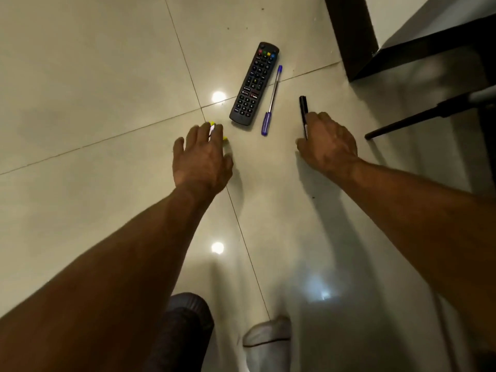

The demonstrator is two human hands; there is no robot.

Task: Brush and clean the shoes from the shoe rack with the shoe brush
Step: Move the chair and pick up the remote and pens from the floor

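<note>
No shoe rack or shoe brush shows in this view. My left hand (202, 154) reaches down to the tiled floor with its fingers spread over a small yellow and white object (214, 130), which is mostly hidden beneath them. My right hand (328, 145) lies knuckles up with curled fingers on a black marker (303, 108); thumb and forefinger close on the marker's near end, and its far end sticks out ahead of the hand. A blurred white shape (268, 332), possibly a shoe or a socked foot, sits at the bottom edge.
A black remote control (253, 84) and a blue pen (271, 102) lie on the glossy floor between my hands. Dark furniture (354, 44) stands at the upper right. A thin black leg (418, 116) slants across the right. My knee in dark trousers (185, 318) is below.
</note>
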